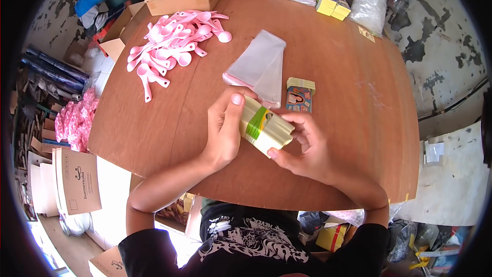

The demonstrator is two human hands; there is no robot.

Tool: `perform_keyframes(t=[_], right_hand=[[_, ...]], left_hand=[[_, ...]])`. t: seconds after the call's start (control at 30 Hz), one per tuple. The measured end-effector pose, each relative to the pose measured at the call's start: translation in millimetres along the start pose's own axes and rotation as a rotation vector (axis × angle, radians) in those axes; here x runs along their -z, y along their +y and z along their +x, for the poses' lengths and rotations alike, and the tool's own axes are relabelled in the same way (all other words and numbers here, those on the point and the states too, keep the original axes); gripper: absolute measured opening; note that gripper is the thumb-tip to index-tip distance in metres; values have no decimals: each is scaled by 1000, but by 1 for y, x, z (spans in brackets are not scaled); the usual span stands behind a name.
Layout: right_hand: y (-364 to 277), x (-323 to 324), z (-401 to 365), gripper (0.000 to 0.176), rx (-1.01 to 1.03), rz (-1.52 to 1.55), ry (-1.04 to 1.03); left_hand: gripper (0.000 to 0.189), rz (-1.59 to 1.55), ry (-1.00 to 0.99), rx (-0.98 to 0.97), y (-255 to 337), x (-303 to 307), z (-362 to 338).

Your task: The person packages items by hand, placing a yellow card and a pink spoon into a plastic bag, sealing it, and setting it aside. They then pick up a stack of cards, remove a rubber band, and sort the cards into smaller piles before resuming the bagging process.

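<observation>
Working remotely, I had the pale-yellow bundle [254, 121] between the left hand [224, 129] and right hand [310, 149], both gripping it, seemingly to keep it square, while clear sleeves [262, 60] lay just beyond the left hand.

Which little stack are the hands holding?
The pale yellow stack with the green patch, between the left hand and right hand. The blue-fronted stack lies on the table; the yellow stacks sit near its far edge.
</observation>
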State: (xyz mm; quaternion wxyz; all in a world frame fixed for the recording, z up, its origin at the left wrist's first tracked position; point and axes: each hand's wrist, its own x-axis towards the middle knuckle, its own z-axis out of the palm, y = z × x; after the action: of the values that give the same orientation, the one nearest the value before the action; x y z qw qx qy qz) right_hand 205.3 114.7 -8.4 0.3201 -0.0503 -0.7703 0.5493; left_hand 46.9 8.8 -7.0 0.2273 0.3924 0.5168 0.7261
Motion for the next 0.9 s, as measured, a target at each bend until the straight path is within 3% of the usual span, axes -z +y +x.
perform_keyframes(t=[0.07, 0.2, 0.33, 0.4, 0.5, 0.77, 0.87, 0.9], right_hand=[[-4, -3, -4, 56, 10, 32, -55], [-6, 1, -7, 54, 22, 19, -137], [-4, 10, -1, 45, -133, 229, -209], [-4, 16, 0, 36, -249, 383, -275], [3, 25, 4, 29, -227, 425, -350], [12, 37, 13, 34, -285, 514, -527], [8, 33, 18, 46, -415, 632, -483], [6, 29, 19, 53, -505, 723, -431]], left_hand=[[49, -45, 70, 48, 3, -3, -3], [50, -23, 16, 212, -3, 2, -8], [47, -109, -81, 350, -13, 7, -6], [45, -335, -67, 613, -14, 4, -5], [44, -493, -40, 742, -10, -3, -5], [46, -547, -238, 734, -4, 0, -3], [48, -502, -221, 414, 5, 6, 1], [48, -500, -225, 408, 6, 5, 0]])
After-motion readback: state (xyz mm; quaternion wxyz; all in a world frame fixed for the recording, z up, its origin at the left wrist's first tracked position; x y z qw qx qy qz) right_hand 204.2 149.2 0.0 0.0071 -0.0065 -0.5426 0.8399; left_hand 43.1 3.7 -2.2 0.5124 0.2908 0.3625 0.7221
